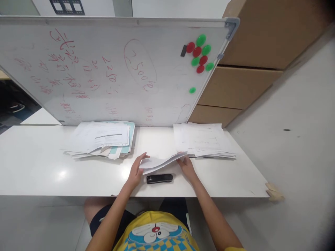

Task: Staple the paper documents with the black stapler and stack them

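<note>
My left hand (136, 171) and my right hand (186, 165) hold a thin set of white sheets (159, 162) between them, a little above the white table (39, 167). The left hand pinches the sheets' left edge, the right hand grips their right edge, and the paper sags in the middle. A black stapler (159, 179) lies on the table just in front of the sheets. A stack of white and blue papers (101, 139) lies to the left, another white stack (202, 141) to the right.
A whiteboard (110, 69) with red writing leans behind the table, with red and green magnets (200, 54) at its upper right. Cardboard boxes (251, 62) stand at the right. The table's right corner (273, 193) is chipped.
</note>
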Tool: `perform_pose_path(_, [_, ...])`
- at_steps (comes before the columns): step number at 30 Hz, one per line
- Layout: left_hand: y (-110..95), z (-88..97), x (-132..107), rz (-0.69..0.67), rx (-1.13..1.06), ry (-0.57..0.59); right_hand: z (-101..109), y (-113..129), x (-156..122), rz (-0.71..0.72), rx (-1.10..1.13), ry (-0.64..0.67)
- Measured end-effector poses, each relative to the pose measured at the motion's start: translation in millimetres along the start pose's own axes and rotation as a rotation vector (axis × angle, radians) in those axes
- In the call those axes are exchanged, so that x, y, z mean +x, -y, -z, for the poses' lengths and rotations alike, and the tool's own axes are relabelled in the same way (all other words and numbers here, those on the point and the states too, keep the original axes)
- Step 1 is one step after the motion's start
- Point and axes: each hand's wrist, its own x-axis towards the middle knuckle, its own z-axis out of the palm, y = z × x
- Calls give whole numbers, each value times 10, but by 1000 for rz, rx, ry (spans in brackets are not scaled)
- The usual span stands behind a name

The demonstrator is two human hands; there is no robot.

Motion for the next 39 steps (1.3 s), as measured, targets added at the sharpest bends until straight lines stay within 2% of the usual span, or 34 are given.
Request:
perform_pose_path(5, [80, -5, -125, -125, 51, -48, 55, -31, 57, -50, -39, 3])
perform_pose_path(7, [136, 4, -127, -88, 151, -62, 91, -25, 92, -55, -42, 23])
perform_pose_path(9, [176, 16, -83, 20, 264, -72, 110, -10, 136, -34, -27, 53])
perform_pose_path(12, [205, 15, 19, 159, 261, -95, 82, 11, 205, 25, 27, 75])
perform_pose_path(16, [217, -20, 91, 176, 177, -142, -13, 14, 226, 77, 82, 71])
perform_pose_path(19, [196, -38, 97, 193, 184, -238, -24, 26, 159, 88, 92, 46])
perform_pose_path(22, [107, -46, 108, 199, 214, -307, 74, 97, 30, 83, 80, 16])
perform_pose_path(24, [-7, -57, 120, 169, 210, -299, 218, 177, -85, 62, 73, -17])
perform_pose_path(27, [-241, -100, 127, 72, 201, -184, 567, 268, -291, -43, 134, -39])
perform_pose_path(30, [-444, -201, 100, -61, 322, 143, 1007, 214, -528, -248, 185, 34])
perform_pose_path(32, [-491, -304, 63, -146, 462, 378, 1260, 98, -688, -366, 173, 48])
perform_pose_path(33, [-482, -360, 42, -176, 526, 457, 1354, 32, -762, -405, 162, 43])
perform_pose_path(35, [-415, -459, 3, -212, 612, 515, 1466, -85, -883, -455, 136, 47])
perform_pose_path(39, [-255, -546, -32, -284, 660, 451, 1480, -186, -992, -483, 112, 57])
